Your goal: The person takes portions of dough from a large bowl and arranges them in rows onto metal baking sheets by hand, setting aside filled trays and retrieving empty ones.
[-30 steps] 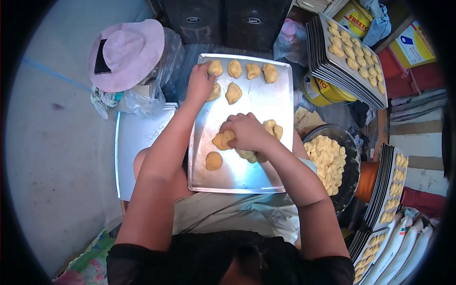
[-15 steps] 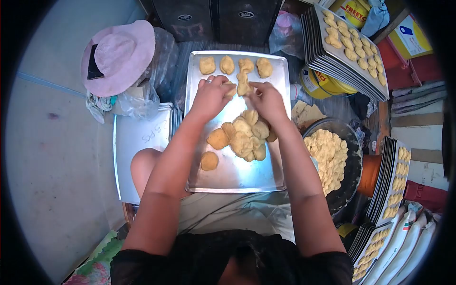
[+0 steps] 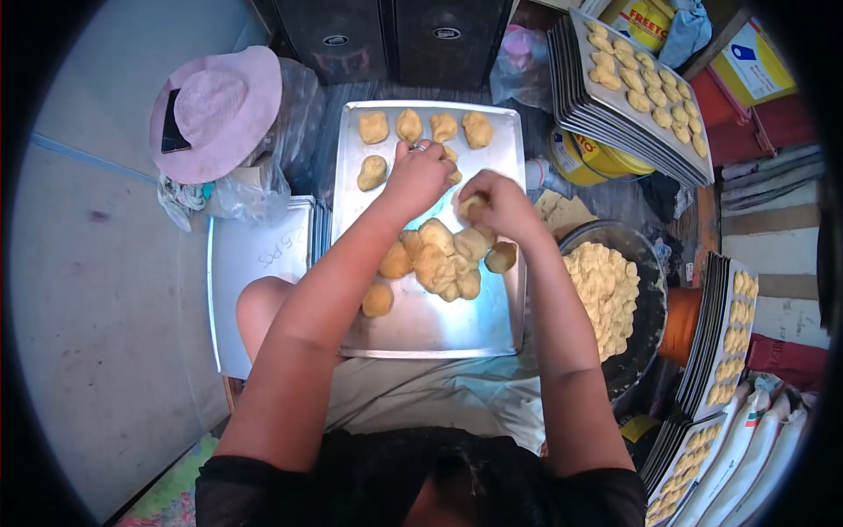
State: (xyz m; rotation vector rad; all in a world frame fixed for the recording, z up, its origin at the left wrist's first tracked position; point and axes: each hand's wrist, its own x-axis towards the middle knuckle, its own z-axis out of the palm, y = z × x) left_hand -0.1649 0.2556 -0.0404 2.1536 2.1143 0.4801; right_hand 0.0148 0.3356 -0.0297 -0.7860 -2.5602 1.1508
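A metal tray (image 3: 421, 338) lies across my lap. Along its far edge sit several dough pieces (image 3: 373, 127), and another dough piece (image 3: 371, 173) lies below them at the left. My left hand (image 3: 423, 174) is closed on a dough piece (image 3: 453, 167) in the second row, partly hidden by the fingers. To its right, my right hand (image 3: 492, 200) curls round a dough piece (image 3: 471, 207), just above a clustered dough pile (image 3: 442, 263). Single dough balls lie beside the pile, one at the right (image 3: 500, 257) and one at the lower left (image 3: 378, 299).
A black basin (image 3: 645, 334) of dough pieces stands at the right. Stacked trays of shaped dough rise at the upper right (image 3: 645, 92) and lower right (image 3: 724, 329). More trays (image 3: 255, 290) and a pink hat (image 3: 211, 110) are at the left. Black speakers (image 3: 439, 53) stand behind.
My left hand has moved right from the left dough piece, which now lies uncovered. My right hand has drawn down and closed round a dough piece above the pile.
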